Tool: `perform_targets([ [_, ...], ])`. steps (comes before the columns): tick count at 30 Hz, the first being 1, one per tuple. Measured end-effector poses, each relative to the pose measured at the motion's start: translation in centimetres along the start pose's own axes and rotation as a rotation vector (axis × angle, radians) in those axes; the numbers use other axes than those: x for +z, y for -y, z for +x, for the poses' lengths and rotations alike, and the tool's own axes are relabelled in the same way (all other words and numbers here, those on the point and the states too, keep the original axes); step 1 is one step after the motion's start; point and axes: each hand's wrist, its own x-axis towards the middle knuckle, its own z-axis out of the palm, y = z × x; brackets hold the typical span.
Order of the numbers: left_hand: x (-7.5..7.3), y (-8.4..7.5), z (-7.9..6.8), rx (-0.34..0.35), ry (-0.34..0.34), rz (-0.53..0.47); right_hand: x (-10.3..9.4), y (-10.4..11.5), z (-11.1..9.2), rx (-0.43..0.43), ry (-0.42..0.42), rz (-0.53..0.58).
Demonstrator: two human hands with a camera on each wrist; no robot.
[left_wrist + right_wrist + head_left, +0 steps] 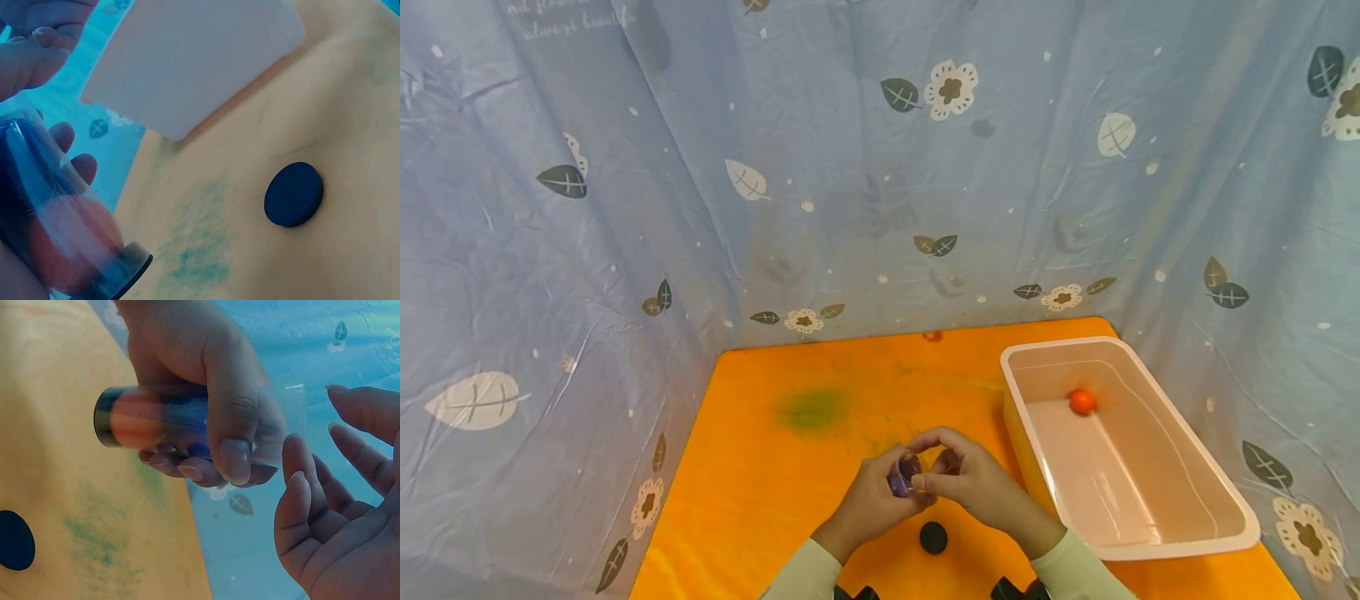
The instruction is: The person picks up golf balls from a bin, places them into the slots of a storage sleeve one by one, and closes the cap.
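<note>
My left hand (874, 498) grips a clear plastic tube (280, 415) with its fingers and thumb wrapped round the middle. A black cap closes the tube's bottom end. Inside it, an orange ball (136, 419) lies nearest that cap, and a blue-purple thing (187, 417), partly hidden by the thumb, sits above it. Beside the tube's uncapped end is my right hand (979, 485), fingers loosely bent and holding nothing. In the right wrist view its fingertips stand just apart from the rim. A black round disc (933, 537) lies on the table near the hands.
A pale pink plastic bin (1026, 408) stands on the right of the orange table (737, 433), with an orange-red ball (1082, 402) in its far part. Flowered blue curtains (850, 167) enclose the back and sides. Black objects (1007, 588) show at the bottom edge.
</note>
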Motion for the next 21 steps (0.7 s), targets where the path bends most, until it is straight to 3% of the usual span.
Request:
perform_targets([
  [21, -0.3, 0.3, -0.1, -0.06, -0.004, 0.069, -1.5, 0.5, 0.6, -0.045, -0.045, -0.019],
])
